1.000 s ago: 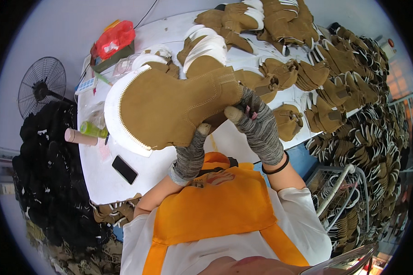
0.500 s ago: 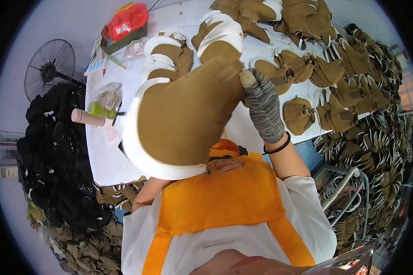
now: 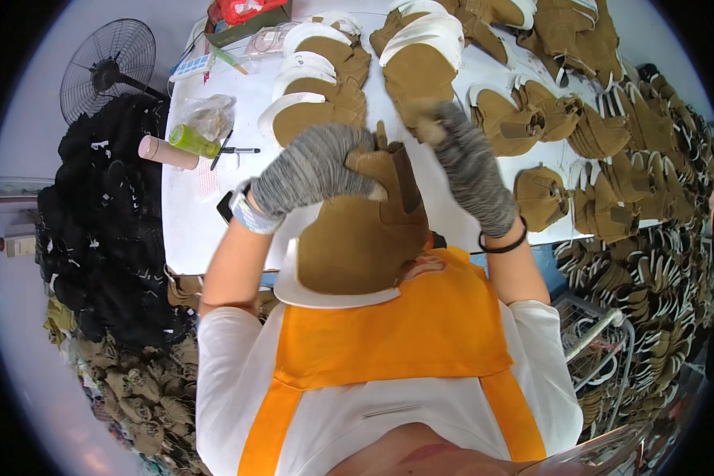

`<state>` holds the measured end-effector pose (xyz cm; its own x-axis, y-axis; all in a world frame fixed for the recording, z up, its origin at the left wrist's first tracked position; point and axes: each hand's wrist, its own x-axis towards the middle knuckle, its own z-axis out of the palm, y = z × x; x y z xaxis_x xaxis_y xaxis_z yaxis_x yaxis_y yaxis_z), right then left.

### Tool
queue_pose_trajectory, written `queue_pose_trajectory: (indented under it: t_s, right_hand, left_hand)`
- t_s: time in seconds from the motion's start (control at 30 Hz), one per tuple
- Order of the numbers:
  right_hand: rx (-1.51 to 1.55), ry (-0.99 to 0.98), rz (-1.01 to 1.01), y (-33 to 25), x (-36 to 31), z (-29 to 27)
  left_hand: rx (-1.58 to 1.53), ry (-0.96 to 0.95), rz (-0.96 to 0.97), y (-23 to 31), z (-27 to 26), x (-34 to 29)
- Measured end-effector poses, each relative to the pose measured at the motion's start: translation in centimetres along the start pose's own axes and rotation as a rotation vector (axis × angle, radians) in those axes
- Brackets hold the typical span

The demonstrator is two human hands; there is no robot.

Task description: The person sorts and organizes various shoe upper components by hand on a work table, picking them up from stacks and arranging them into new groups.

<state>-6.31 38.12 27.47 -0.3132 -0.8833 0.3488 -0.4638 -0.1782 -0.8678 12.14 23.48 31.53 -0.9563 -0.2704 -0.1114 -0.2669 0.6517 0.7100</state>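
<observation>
A brown shoe upper (image 3: 353, 250) with a white curved edge hangs in front of my chest, against the orange apron. My left hand (image 3: 323, 168), in a grey knitted glove, is closed on its top part, thumb on the near side. My right hand (image 3: 472, 170), gloved the same way, is raised just right of that upper. Its fingertips are smeared by motion, so I cannot tell whether they hold anything. They overlap the near end of a stack of brown uppers (image 3: 422, 70) with white edges; contact is unclear.
More stacked uppers (image 3: 313, 111) lie on the white table (image 3: 206, 254), with others (image 3: 539, 198) on its right. A green bottle (image 3: 192, 141), a pink cylinder (image 3: 166, 152) and a pen stand or lie at left. A fan (image 3: 107, 71) is beyond; a metal rack (image 3: 603, 333) is at lower right.
The upper has come down toward my chest and turned. My left hand, hidden behind it before, now grips its top. My right hand has let go of its edge and moved slightly right.
</observation>
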Motion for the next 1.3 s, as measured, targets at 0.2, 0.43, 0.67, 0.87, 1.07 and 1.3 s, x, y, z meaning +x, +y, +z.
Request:
queue_pose_trajectory:
  t_s: [0.2, 0.43, 0.67, 0.87, 1.07, 1.3]
  right_hand:
    - [-0.230, 0.029, 0.090, 1.2, -3.3, -0.2]
    - [0.399, 0.035, 0.356, -1.1, -4.2, 1.1]
    - [0.656, -0.019, 0.204, 2.3, -4.0, 0.8]
    - [0.745, -0.040, 0.323, 4.2, -5.1, 2.8]
    - [0.699, -0.069, 0.403, 3.4, -5.1, 4.3]
    - [0.463, -0.048, 0.229, 4.4, -5.3, 5.0]
  left_hand:
    - [-0.297, 0.207, -0.134, -2.4, 6.3, -1.9]
    - [-0.476, 0.425, -0.202, -3.7, 8.8, -1.9]
    - [-0.658, 0.285, -0.114, -6.0, 8.7, -2.5]
    - [-0.533, 0.047, -0.141, -5.2, 8.3, -2.6]
    - [-0.732, 0.146, -0.252, -5.9, 9.6, -2.4]
    - [-0.849, 0.174, -0.209, -5.6, 9.4, -2.2]
